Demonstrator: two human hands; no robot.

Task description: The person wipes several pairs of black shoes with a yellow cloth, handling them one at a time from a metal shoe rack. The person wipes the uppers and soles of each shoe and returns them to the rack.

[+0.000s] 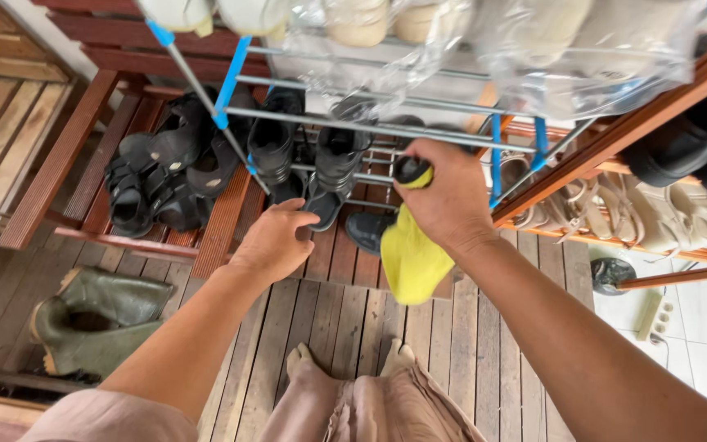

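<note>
Both hands reach forward, right (448,196) clenched, left (274,239) loose

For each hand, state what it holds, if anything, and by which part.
Right hand: a yellow cloth, bunched at its top end. Left hand: nothing, open near a black shoe.

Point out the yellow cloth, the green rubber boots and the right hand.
yellow cloth (411,260): head view, middle of the hanging part.
green rubber boots (96,323): head view, shaft of the near boot.
right hand (448,192): head view, back of the hand.

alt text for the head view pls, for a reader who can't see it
Right hand holds a yellow cloth and a small black object at a metal shoe rack; the left hand reaches toward a black shoe. Green rubber boots lie on the wooden deck.
</note>
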